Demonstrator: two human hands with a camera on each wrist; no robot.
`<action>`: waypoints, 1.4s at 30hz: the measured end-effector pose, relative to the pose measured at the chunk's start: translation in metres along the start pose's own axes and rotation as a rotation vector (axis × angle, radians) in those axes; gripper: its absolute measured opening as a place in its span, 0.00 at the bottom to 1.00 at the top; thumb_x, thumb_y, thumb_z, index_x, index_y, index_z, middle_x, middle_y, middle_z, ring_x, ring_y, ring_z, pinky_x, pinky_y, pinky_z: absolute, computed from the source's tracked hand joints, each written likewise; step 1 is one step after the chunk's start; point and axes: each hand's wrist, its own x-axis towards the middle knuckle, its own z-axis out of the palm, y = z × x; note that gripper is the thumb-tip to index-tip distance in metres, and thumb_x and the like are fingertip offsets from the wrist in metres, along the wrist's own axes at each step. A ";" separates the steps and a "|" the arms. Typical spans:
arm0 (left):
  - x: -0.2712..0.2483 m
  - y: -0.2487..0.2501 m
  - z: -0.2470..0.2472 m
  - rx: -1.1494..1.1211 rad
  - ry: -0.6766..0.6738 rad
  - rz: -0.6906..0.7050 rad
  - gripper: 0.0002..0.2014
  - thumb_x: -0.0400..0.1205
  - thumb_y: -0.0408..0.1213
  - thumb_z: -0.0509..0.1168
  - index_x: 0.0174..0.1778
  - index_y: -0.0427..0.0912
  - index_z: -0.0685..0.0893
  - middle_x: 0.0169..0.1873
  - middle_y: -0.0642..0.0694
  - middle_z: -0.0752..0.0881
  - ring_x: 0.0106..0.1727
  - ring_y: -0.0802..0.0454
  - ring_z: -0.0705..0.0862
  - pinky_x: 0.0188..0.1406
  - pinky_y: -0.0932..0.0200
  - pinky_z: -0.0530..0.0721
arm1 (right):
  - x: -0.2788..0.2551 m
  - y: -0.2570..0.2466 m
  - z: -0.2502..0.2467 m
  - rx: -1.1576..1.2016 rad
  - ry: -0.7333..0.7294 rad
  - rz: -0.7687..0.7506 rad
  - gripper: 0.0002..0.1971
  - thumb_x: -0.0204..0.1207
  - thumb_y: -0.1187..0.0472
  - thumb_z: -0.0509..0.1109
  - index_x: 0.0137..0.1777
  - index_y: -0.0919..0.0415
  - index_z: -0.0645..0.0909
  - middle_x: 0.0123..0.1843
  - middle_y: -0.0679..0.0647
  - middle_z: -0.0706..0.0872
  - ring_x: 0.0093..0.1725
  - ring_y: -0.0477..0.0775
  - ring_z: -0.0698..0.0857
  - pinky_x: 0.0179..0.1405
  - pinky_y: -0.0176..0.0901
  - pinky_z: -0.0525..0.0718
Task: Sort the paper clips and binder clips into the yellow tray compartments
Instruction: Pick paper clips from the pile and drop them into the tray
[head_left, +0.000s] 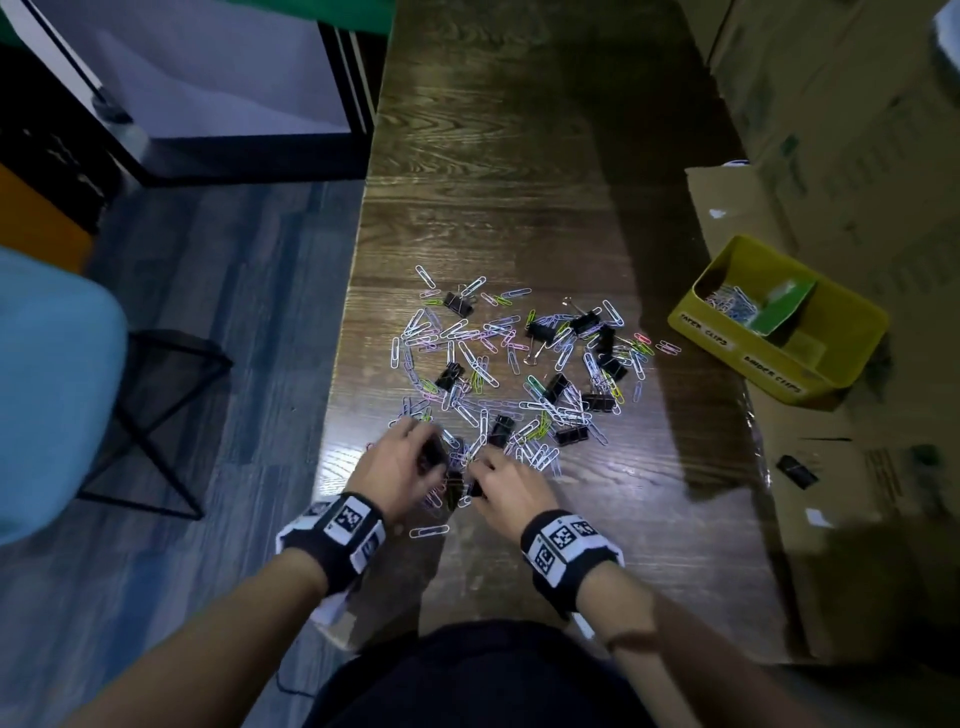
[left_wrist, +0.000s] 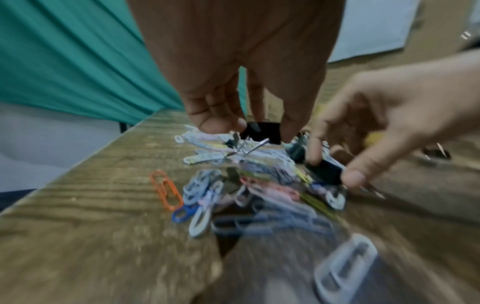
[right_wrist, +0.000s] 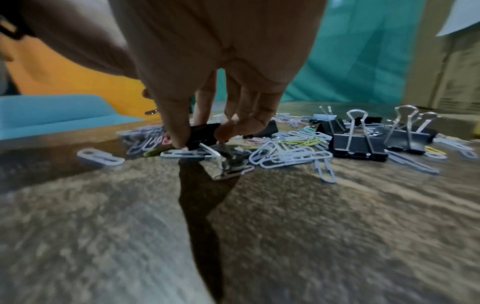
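Head view: both hands reach palm-down into the near edge of the scattered pile of coloured wire paper clips (head_left: 488, 364). Left hand (head_left: 400, 470) and right hand (head_left: 511, 491) each pinch a black metal binder clip (right_wrist: 203, 133). Yellow plastic tray (head_left: 779, 317) sits far right of the pile.

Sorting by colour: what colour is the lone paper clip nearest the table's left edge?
Orange paper clip, clearest in the left wrist view.

Bare forearms, black wristband (head_left: 340, 540) with white square-code tags, matching wristband (head_left: 569, 548), dark clothing (head_left: 467, 680) below
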 end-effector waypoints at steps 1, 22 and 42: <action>0.006 -0.003 -0.008 -0.036 0.042 -0.018 0.22 0.75 0.42 0.71 0.64 0.44 0.77 0.58 0.46 0.79 0.51 0.47 0.82 0.49 0.55 0.83 | -0.002 0.003 -0.003 0.056 0.019 0.003 0.16 0.79 0.57 0.64 0.66 0.55 0.74 0.68 0.55 0.75 0.60 0.59 0.82 0.58 0.55 0.83; 0.012 -0.049 0.014 0.198 0.049 -0.057 0.27 0.80 0.58 0.49 0.75 0.54 0.66 0.77 0.43 0.65 0.77 0.40 0.62 0.73 0.34 0.59 | 0.007 0.086 -0.044 0.034 0.502 0.312 0.20 0.79 0.51 0.65 0.69 0.54 0.77 0.78 0.59 0.68 0.79 0.61 0.63 0.77 0.62 0.63; -0.017 0.037 0.083 0.187 -0.347 0.329 0.32 0.84 0.57 0.43 0.81 0.52 0.41 0.81 0.49 0.36 0.81 0.51 0.32 0.80 0.46 0.35 | -0.014 0.071 -0.025 -0.164 0.197 -0.005 0.30 0.77 0.67 0.61 0.80 0.58 0.62 0.84 0.57 0.55 0.84 0.60 0.49 0.79 0.60 0.40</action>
